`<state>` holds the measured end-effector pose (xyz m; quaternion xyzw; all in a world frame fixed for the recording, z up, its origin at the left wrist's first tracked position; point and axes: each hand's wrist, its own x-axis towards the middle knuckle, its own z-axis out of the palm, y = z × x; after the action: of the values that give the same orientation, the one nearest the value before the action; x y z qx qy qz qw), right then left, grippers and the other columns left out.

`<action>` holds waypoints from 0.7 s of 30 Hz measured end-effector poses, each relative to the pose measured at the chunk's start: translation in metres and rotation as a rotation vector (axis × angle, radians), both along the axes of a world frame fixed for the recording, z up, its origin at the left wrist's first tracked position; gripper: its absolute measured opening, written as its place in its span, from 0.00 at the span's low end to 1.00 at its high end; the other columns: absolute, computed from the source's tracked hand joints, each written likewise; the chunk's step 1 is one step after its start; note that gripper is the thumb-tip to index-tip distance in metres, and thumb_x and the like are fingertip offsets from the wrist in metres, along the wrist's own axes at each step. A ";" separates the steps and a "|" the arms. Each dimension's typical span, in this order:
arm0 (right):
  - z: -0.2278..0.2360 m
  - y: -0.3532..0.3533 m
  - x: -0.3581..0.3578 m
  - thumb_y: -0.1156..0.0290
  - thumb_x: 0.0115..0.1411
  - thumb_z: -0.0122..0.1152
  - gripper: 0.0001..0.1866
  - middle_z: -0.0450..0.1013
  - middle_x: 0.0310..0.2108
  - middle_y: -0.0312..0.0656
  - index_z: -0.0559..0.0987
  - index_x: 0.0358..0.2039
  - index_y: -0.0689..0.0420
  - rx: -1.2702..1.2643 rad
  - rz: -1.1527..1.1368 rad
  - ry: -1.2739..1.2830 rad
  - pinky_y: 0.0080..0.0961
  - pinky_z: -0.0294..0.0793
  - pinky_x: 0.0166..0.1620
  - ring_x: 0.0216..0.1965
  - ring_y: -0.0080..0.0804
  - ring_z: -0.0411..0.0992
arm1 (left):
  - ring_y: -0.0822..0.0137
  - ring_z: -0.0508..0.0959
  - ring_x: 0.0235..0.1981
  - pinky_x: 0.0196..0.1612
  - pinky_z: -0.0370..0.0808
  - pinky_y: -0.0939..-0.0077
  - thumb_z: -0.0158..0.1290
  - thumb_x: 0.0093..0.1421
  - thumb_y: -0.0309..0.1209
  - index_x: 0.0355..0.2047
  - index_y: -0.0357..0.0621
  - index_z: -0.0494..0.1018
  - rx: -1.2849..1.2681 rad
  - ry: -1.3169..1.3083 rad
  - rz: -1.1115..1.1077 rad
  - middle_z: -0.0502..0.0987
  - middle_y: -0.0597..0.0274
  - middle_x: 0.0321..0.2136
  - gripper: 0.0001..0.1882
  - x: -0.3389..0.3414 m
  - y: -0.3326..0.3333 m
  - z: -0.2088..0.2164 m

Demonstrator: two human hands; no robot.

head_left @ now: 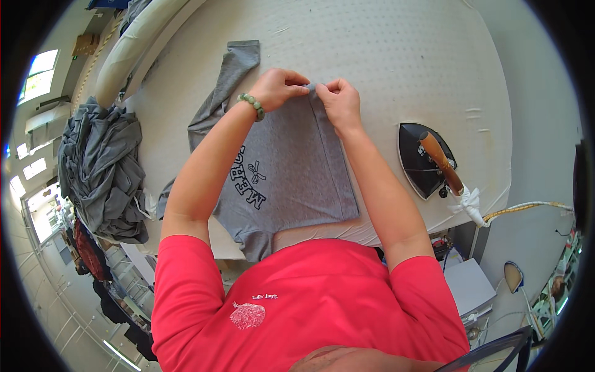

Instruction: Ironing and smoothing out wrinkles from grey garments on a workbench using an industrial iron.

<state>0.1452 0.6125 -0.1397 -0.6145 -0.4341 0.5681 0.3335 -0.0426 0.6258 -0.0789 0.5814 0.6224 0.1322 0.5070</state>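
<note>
A grey long-sleeved shirt lies spread on the white padded ironing table, with dark lettering and a small bow printed on its front. Its neck end points left and its hem runs along the right side. At the far corner of that hem, my left hand pinches the fabric between thumb and fingers; a green bead bracelet circles this wrist. Just to the right, my right hand grips the same hem edge, fingers curled in. Both hands are close together, with a short bit of hem between them.
Right of the shirt rests a black iron with a wooden handle; its wrapped cord leads off past the table's right edge. A heap of grey garments sits at the left edge. A white padded arm rises at the far left.
</note>
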 end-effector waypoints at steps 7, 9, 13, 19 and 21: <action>-0.011 -0.006 0.001 0.66 0.64 0.69 0.11 0.77 0.31 0.31 0.78 0.38 0.59 0.054 -0.069 0.321 0.17 0.70 0.33 0.30 0.15 0.70 | 0.67 0.83 0.43 0.50 0.78 0.72 0.66 0.61 0.34 0.48 0.36 0.83 -0.005 0.008 -0.032 0.86 0.55 0.41 0.18 0.004 0.009 -0.001; -0.006 -0.009 0.006 0.64 0.63 0.70 0.13 0.77 0.31 0.32 0.79 0.38 0.60 0.004 -0.077 0.380 0.19 0.71 0.34 0.30 0.17 0.71 | 0.67 0.84 0.39 0.46 0.80 0.72 0.67 0.59 0.32 0.44 0.35 0.84 0.017 0.074 -0.028 0.87 0.55 0.39 0.16 0.010 0.009 0.004; -0.006 -0.029 0.030 0.60 0.60 0.74 0.19 0.76 0.30 0.35 0.79 0.41 0.62 -0.080 0.059 0.317 0.22 0.74 0.37 0.34 0.20 0.72 | 0.69 0.83 0.40 0.48 0.78 0.73 0.66 0.60 0.35 0.46 0.37 0.83 0.067 0.089 -0.073 0.86 0.57 0.38 0.18 0.011 0.008 0.002; -0.001 -0.174 0.115 0.70 0.59 0.75 0.16 0.73 0.31 0.27 0.77 0.42 0.60 -0.310 0.358 0.217 0.20 0.72 0.34 0.32 0.14 0.69 | 0.70 0.82 0.39 0.47 0.77 0.73 0.65 0.60 0.35 0.44 0.38 0.83 0.100 0.049 0.013 0.86 0.59 0.36 0.16 0.007 0.009 -0.010; 0.008 -0.207 0.129 0.72 0.59 0.75 0.15 0.73 0.30 0.26 0.77 0.41 0.60 -0.363 0.352 0.286 0.20 0.72 0.34 0.32 0.14 0.69 | 0.70 0.82 0.39 0.46 0.77 0.73 0.65 0.61 0.35 0.44 0.38 0.83 0.116 0.051 0.034 0.85 0.60 0.36 0.16 0.010 0.010 -0.011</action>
<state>0.2747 0.4054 -0.1318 -0.4929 -0.3740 0.7665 0.1723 -0.0328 0.6358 -0.0896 0.6024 0.6362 0.1620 0.4541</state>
